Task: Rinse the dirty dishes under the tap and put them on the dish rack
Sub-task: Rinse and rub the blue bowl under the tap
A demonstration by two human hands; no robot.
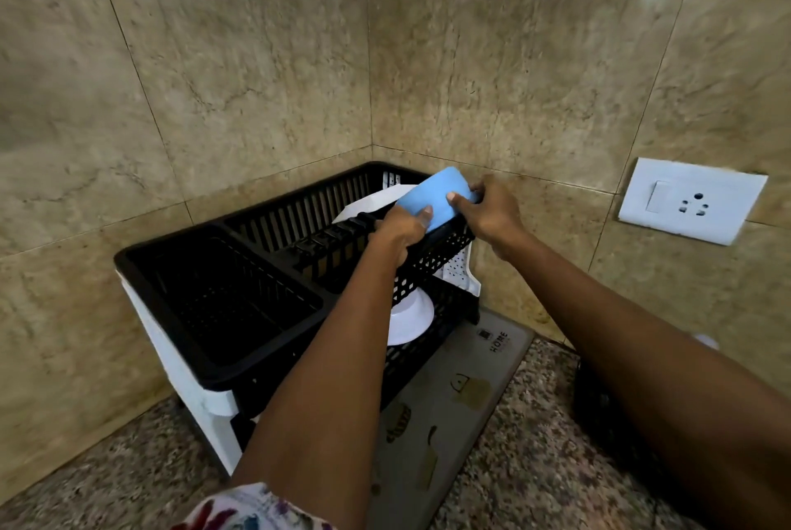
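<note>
Up in the far corner of the desk (pixel 535 444), at about twelve o'clock from where we stood, the black dish rack (pixel 222 307) sat on its white base, and both our hands were over its upper tier. We had the blue dish (pixel 432 197) tilted on edge above the slotted section. Our left hand (pixel 400 229) gripped its lower edge at seven o'clock, thumb laid on the blue face, fingers curled beneath. Our right hand (pixel 492 212) pinched the rim at three o'clock, thumb on top, the rest wrapped behind. Both sets of fingers were closed on the dish, then, neither spread wide.

Just behind it, at eleven o'clock, a white plate (pixel 376 197) was standing in the slots already. Lower down, at six o'clock, a white bowl (pixel 411 317) rested upside down on the lower tier. A printed mat (pixel 462 409) lay under the rack's right side, and a wall socket (pixel 689 199) sat out at three o'clock.

We judged this the racking step, rinsing done for this piece. The next move called for lowering the dish into a free slot beside the plate, keeping it upright, then easing both grips off without knocking its neighbour.
</note>
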